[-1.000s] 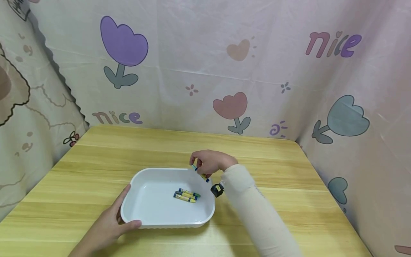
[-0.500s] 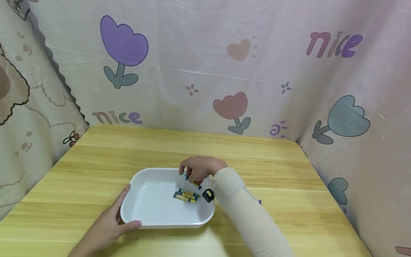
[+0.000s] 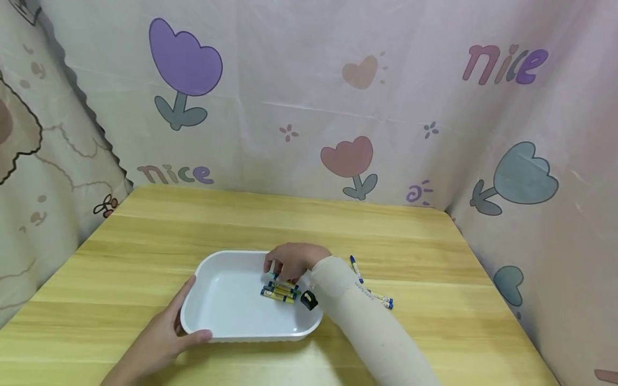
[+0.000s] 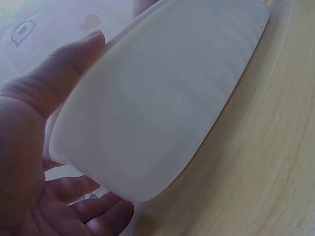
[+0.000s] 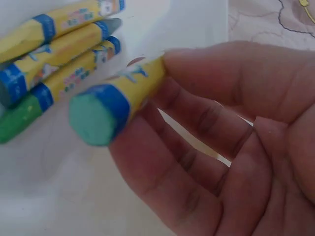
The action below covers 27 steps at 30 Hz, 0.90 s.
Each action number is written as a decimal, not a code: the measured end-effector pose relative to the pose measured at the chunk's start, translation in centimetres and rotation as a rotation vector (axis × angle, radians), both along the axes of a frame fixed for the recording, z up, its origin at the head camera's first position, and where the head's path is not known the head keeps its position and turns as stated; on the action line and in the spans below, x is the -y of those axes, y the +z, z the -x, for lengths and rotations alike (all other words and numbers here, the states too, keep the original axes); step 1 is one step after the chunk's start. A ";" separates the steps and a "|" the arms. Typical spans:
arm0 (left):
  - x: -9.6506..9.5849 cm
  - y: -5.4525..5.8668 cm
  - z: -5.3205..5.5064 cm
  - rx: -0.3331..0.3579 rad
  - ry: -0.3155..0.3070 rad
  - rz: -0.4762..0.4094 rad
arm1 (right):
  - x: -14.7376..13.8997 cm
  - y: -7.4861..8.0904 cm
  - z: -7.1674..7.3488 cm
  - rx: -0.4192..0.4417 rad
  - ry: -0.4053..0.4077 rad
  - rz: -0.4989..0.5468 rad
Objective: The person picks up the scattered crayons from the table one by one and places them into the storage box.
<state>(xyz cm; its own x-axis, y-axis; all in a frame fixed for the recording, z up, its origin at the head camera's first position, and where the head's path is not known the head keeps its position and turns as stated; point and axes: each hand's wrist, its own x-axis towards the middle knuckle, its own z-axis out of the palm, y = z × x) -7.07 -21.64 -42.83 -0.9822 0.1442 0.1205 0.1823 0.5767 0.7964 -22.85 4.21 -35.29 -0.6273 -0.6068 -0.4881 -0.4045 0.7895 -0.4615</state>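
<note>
My left hand (image 3: 161,327) grips the left end of a white plastic tray (image 3: 227,305), its thumb at the near rim and its fingers round the end wall. In the left wrist view that hand lies against the tray's outer wall (image 4: 162,108). Over the tray's right half, my right hand (image 3: 294,260) pinches a mint-green crayon (image 5: 135,93) in a yellow and blue wrapper between thumb and fingers. Three crayons lie side by side on the tray floor close by: a yellow crayon (image 5: 29,37), a dark greyish crayon (image 5: 59,64) and a green crayon (image 5: 22,120).
On the wooden table (image 3: 434,332) right of the tray lie a blue crayon (image 3: 356,269) and more crayons (image 3: 383,298), partly hidden by my right sleeve (image 3: 367,321). A printed curtain (image 3: 270,64) borders the table at the back and sides.
My right hand has moved left and down from the tray's far right rim to the crayons inside, carrying the mint-green crayon. Crayons on the table behind the sleeve have come into view. My left hand stays put.
</note>
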 end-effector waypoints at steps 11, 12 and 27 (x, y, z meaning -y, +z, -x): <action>0.0 0.0 0.0 -0.005 0.002 0.000 | 0.4 -0.7 -0.4 -0.028 -0.004 -0.059; 0.0 0.0 -0.1 -0.004 0.002 -0.004 | 0.4 -0.8 -0.4 -0.036 -0.001 -0.064; -0.1 0.1 0.0 0.019 0.002 -0.032 | 0.5 -0.8 -0.5 -0.101 0.028 -0.111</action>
<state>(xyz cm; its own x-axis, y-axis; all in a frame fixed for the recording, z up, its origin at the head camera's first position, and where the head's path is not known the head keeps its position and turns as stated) -7.07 -21.53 -42.71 -0.9846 0.1389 0.1064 0.1661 0.5514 0.8176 -22.32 3.76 -36.11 -0.6605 -0.5702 -0.4885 -0.4668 0.8214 -0.3277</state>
